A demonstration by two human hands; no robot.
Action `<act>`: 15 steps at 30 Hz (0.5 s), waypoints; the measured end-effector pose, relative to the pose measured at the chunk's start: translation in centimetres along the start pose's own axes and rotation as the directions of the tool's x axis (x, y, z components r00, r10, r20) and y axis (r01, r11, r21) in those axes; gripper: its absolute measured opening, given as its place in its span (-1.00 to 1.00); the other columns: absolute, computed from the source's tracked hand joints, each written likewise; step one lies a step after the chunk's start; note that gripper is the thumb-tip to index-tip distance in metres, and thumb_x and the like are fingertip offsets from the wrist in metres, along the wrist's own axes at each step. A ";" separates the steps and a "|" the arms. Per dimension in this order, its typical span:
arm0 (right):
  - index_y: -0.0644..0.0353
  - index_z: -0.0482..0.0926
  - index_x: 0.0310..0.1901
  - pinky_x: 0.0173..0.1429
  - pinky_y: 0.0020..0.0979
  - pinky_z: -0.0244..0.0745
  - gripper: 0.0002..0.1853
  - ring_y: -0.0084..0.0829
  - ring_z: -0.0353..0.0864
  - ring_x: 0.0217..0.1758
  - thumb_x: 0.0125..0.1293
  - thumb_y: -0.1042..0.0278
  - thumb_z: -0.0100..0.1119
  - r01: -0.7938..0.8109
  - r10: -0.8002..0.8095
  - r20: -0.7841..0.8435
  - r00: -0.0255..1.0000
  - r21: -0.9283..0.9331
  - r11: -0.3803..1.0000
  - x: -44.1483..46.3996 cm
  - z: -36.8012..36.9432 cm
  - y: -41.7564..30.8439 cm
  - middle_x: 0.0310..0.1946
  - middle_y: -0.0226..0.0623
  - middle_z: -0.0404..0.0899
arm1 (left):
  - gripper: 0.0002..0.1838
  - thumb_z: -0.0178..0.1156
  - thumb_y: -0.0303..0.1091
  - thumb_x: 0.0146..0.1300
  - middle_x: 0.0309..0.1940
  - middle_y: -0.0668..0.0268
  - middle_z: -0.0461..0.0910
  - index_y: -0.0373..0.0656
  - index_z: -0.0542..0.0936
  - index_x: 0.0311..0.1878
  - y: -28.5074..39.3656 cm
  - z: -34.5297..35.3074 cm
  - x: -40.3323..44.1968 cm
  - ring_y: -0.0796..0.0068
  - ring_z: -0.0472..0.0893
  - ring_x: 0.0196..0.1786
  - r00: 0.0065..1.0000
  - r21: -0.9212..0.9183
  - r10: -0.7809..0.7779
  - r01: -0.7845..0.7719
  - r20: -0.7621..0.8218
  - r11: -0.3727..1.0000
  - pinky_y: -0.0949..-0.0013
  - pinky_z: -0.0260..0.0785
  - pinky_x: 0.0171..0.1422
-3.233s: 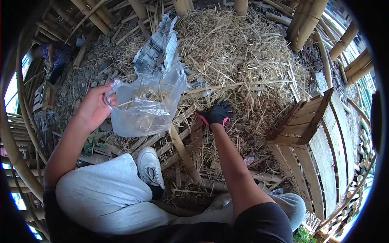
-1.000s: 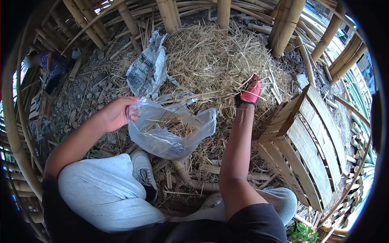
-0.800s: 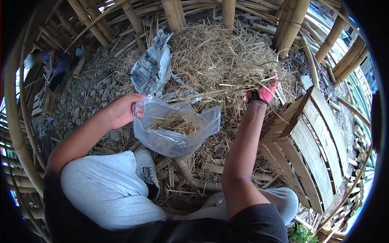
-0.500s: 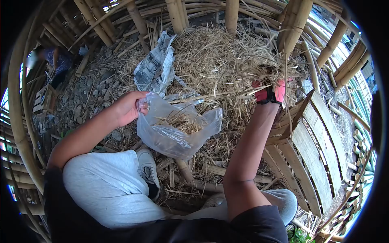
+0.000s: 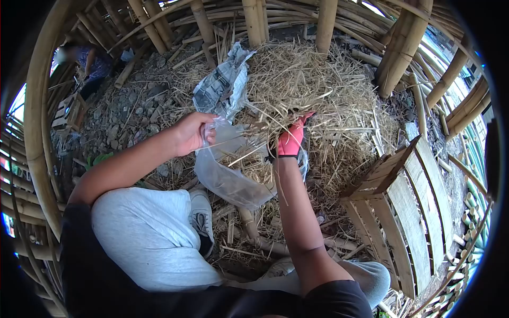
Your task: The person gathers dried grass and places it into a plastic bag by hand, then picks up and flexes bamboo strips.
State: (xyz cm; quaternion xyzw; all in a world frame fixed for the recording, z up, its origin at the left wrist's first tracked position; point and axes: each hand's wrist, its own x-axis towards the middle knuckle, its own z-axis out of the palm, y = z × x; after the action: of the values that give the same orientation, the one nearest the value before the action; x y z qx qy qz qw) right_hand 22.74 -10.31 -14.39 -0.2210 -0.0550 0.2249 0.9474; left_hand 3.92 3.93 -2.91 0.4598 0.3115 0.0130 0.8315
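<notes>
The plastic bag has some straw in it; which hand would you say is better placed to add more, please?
Probably the right hand: it holds a bunch of straw near the opening of the plastic bag, while the left hand is occupied holding the bag's edge.

The right grip [image 5: 290,139] is pink with black edging, the straw [image 5: 271,126] at it yellow-brown. Beyond the left grip [image 5: 192,133], paper [image 5: 221,91] is grey-white, dark-printed; below, the bag [image 5: 225,177] is translucent whitish, the trousers [image 5: 146,233] pale grey.
</notes>
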 end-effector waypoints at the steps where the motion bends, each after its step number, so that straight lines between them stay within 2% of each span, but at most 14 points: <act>1: 0.15 0.35 0.35 0.25 -0.20 0.45 -0.25 -0.28 0.51 0.21 0.40 -0.35 -0.05 -0.003 0.003 0.011 1.000 -0.034 0.999 0.0 -1.0 1.0 0.27 -0.28 0.45 | -0.75 -0.06 -0.46 0.37 -0.36 0.35 0.43 -0.30 0.45 0.06 0.1 -0.1 0.0 0.61 0.35 -0.44 1.000 -0.003 0.001 -0.001 0.001 1.000 0.48 0.27 -0.35; 3: 0.13 0.29 0.40 0.34 -0.25 0.35 -0.36 -0.36 0.39 0.33 0.49 -0.17 -0.06 0.005 -0.010 -0.056 0.998 -0.102 0.995 -1.0 -2.2 2.8 0.38 -0.33 0.32 | -0.75 -0.06 -0.47 0.36 -0.35 0.34 0.42 -0.30 0.44 0.05 0.2 -0.4 0.0 0.60 0.35 -0.44 1.000 -0.010 0.012 -0.011 0.008 1.000 0.48 0.26 -0.36; 4: 0.14 0.36 0.35 0.26 -0.32 0.40 -0.49 -0.37 0.47 0.22 0.52 0.02 -0.01 0.052 -0.065 -0.135 0.989 -0.092 0.994 0.6 -6.8 7.3 0.25 -0.31 0.46 | -0.75 -0.06 -0.47 0.36 -0.36 0.35 0.42 -0.30 0.44 0.05 0.2 -0.6 0.0 0.61 0.34 -0.45 1.000 -0.015 0.021 -0.021 0.014 1.000 0.48 0.26 -0.36; 5: 0.15 0.40 0.32 0.14 -0.34 0.44 -0.54 -0.37 0.52 0.10 0.51 0.10 0.02 0.050 -0.083 -0.092 0.992 -0.316 0.948 -0.5 -6.8 7.2 0.13 -0.33 0.53 | -0.76 -0.07 -0.47 0.36 -0.36 0.35 0.42 -0.30 0.44 0.04 0.2 -0.7 0.0 0.61 0.33 -0.45 0.999 -0.020 0.029 -0.029 0.020 0.999 0.48 0.25 -0.36; 7: 0.17 0.47 0.24 -0.05 -0.33 0.47 -0.63 -0.34 0.58 -0.11 0.47 0.26 0.06 0.118 -0.111 0.053 0.992 -0.669 0.734 -3.1 -7.8 7.6 -0.07 -0.30 0.60 | -0.77 -0.06 -0.47 0.36 -0.36 0.36 0.42 -0.29 0.44 0.02 0.2 -1.0 0.0 0.61 0.33 -0.45 0.999 -0.027 0.037 -0.036 0.026 0.999 0.48 0.24 -0.36; 8: 0.18 0.50 0.19 -0.13 -0.29 0.47 -0.66 -0.31 0.58 -0.19 0.44 0.34 0.08 0.189 -0.112 0.152 0.982 -0.785 0.591 -4.3 -8.1 8.0 -0.15 -0.27 0.60 | -0.78 -0.06 -0.46 0.36 -0.36 0.37 0.42 -0.29 0.45 0.02 0.1 -1.1 0.0 0.61 0.32 -0.45 0.999 -0.032 0.039 -0.038 0.028 0.999 0.49 0.23 -0.36; 9: 0.18 0.52 0.17 -0.12 -0.29 0.48 -0.67 -0.26 0.59 -0.20 0.40 0.38 0.09 0.305 -0.112 0.285 0.952 -0.841 0.446 -5.0 -8.2 7.8 -0.16 -0.23 0.61 | -0.78 -0.06 -0.46 0.36 -0.36 0.37 0.42 -0.28 0.45 0.01 0.0 -1.2 0.0 0.62 0.32 -0.45 0.999 -0.026 0.041 -0.040 0.035 0.999 0.49 0.23 -0.36; 11: 0.17 0.56 0.11 -0.10 -0.28 0.51 -0.68 -0.17 0.62 -0.22 0.32 0.46 0.12 0.545 -0.106 0.535 0.838 -0.827 0.136 -6.5 -8.4 7.5 -0.19 -0.14 0.63 | -0.79 -0.05 -0.45 0.36 -0.36 0.39 0.43 -0.27 0.46 -0.01 -0.3 -1.3 0.0 0.62 0.32 -0.46 0.998 -0.014 0.045 -0.044 0.050 0.999 0.50 0.22 -0.35; 12: 0.17 0.57 0.10 -0.08 -0.30 0.52 -0.68 -0.15 0.63 -0.20 0.31 0.46 0.13 0.745 -0.209 0.719 0.662 -0.662 0.083 -7.7 -6.4 6.0 -0.16 -0.13 0.63 | -0.80 -0.05 -0.45 0.36 -0.37 0.39 0.43 -0.26 0.46 -0.01 -0.4 -1.4 0.1 0.62 0.32 -0.46 0.998 -0.003 0.041 -0.041 0.056 0.999 0.49 0.22 -0.36; 15: 0.27 0.62 -0.03 -0.06 -0.28 0.52 -0.78 -0.20 0.70 -0.13 0.39 0.35 0.17 0.633 -0.146 0.624 0.767 -0.701 0.328 -8.5 -6.3 6.5 -0.25 -0.14 0.71 | -0.81 -0.03 -0.43 0.37 -0.37 0.40 0.44 -0.24 0.47 -0.02 -0.6 -1.5 0.2 0.63 0.33 -0.46 0.999 0.039 0.022 -0.024 0.047 0.999 0.48 0.22 -0.38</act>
State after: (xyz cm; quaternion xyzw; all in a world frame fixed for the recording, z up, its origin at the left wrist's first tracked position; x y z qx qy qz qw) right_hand 13.81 -11.46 -22.92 -0.6025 -0.4363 -0.0379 0.6673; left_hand 3.09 4.79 -4.03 0.4798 0.2867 0.0058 0.8292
